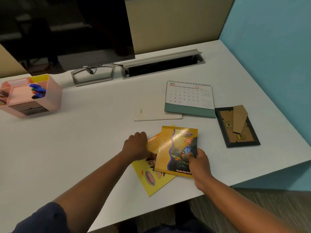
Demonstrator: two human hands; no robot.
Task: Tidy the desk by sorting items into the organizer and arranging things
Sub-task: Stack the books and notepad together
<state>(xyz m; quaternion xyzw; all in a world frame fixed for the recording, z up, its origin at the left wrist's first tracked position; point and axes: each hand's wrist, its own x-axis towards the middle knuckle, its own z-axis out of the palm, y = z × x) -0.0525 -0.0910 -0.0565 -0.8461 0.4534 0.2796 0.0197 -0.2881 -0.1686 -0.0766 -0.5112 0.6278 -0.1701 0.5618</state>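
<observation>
Two yellow picture booklets lie overlapped near the desk's front edge. My right hand (199,163) grips the right edge of the upper booklet (175,148), thumb on its cover. My left hand (137,146) rests with curled fingers on the left edge of the lower booklet (151,180), which is partly hidden under the upper one. A pink desk organizer (50,98) with blue markers (37,90) inside stands at the far left.
A June desk calendar (189,96) lies behind the booklets, a thin white notebook (156,113) to its left. A black photo frame (237,126) lies face down at the right. A monitor (67,31) and a cable tray (161,64) sit at the back.
</observation>
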